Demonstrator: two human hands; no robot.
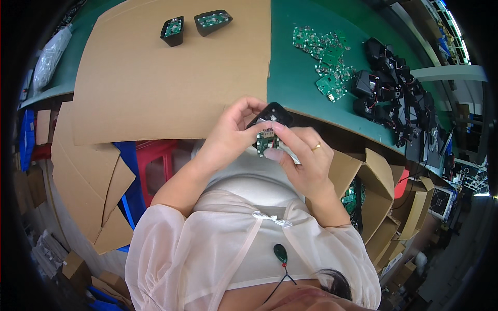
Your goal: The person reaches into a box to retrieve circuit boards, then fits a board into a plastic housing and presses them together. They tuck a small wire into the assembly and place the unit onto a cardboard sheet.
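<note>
Close in front of my body, at the table's near edge, both hands are together. My left hand (240,123) is closed around a black plastic housing (273,112). Between the fingers of my right hand (307,154) is a small green circuit board (265,142), pinched right beside the housing. The left thumb also reaches the board's upper edge. Thin wires seem to show by the board, but where they run is hidden by my fingers. Two black housings with boards in them, one upright (173,31) and one tilted (213,22), sit at the far side.
Brown cardboard (171,88) covers the table's left part. A pile of loose green circuit boards (327,57) lies on the green mat (290,78), beside several black housings with wires (389,83). Below right stands an open cardboard box (376,179); a red stool (155,160) is under the table.
</note>
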